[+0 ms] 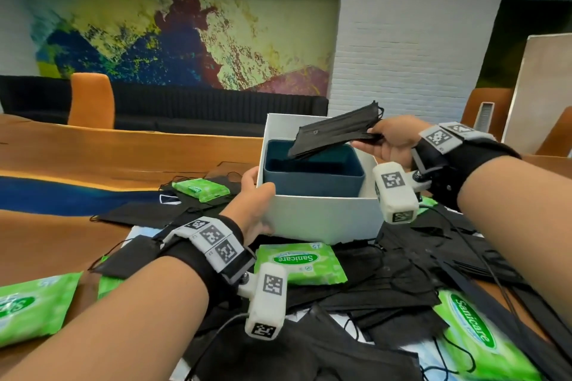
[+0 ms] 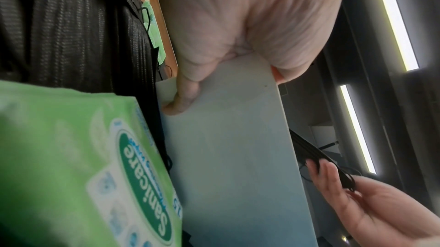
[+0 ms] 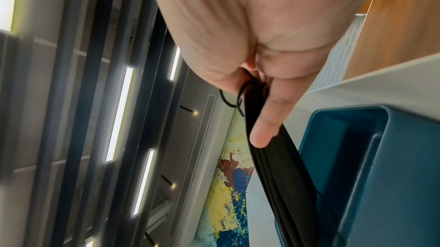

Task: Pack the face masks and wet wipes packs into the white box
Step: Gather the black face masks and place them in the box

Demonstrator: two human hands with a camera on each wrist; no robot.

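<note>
The white box (image 1: pixel 322 219) stands on the table with a dark teal insert (image 1: pixel 312 179) inside. My left hand (image 1: pixel 257 198) grips its near-left corner, thumb over the rim; the left wrist view shows that hand (image 2: pixel 228 44) curled on the white wall (image 2: pixel 228 157). My right hand (image 1: pixel 387 141) pinches a stack of black face masks (image 1: pixel 334 133) by one end, the other end dipping over the teal insert. In the right wrist view the fingers (image 3: pixel 264 119) clamp the black masks (image 3: pixel 281 175) beside the insert (image 3: pixel 381 157). Green wet wipes packs (image 1: pixel 301 263) lie in front of the box.
Loose black masks (image 1: pixel 402 272) cover the wooden table (image 1: pixel 93 148) around the box. More green wipes packs lie at far left (image 1: pixel 34 306), back left (image 1: pixel 201 190) and near right (image 1: pixel 476 340). Orange chairs (image 1: pixel 91 100) stand behind the table.
</note>
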